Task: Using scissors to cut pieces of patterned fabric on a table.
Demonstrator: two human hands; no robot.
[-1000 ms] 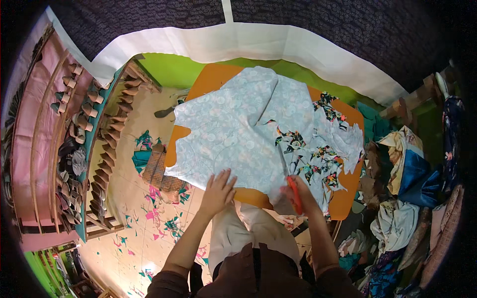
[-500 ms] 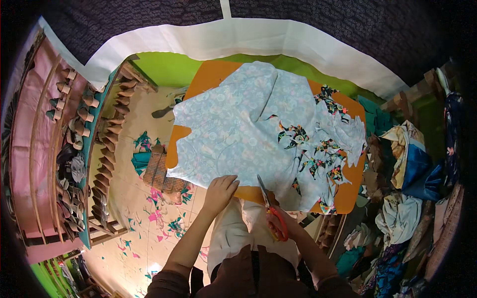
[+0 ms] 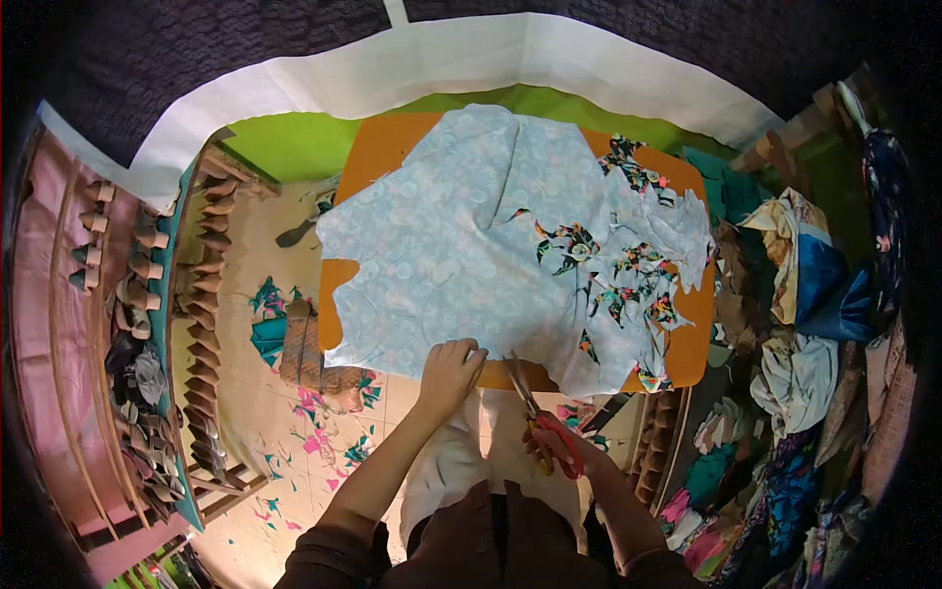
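Note:
A large piece of fabric (image 3: 442, 236), pale blue-white on the upper side, lies spread on an orange table (image 3: 332, 309). Along its right part the edge is cut into ragged strips, some showing a dark floral print (image 3: 569, 245). My left hand (image 3: 451, 376) is closed on the fabric's near edge, fingers bent together over it; the thumb is hidden. In my right hand (image 3: 549, 447) are scissors (image 3: 531, 404) with red and yellow handles. Their metal blades point away from me, with the tips at the near edge, just right of my left hand.
Wooden shoe lasts (image 3: 203, 324) line a rack on the left, beside a pink panel (image 3: 54, 294). Teal and pink scraps (image 3: 314, 402) litter the tiled floor. Heaped cloths (image 3: 795, 383) crowd the right side. A white sheet edge (image 3: 471, 54) hangs beyond the table.
The whole view has shifted slightly. My left hand's fingers are more bent and sit closer to the scissors. My right hand, still holding the scissors, has drawn back a little toward me.

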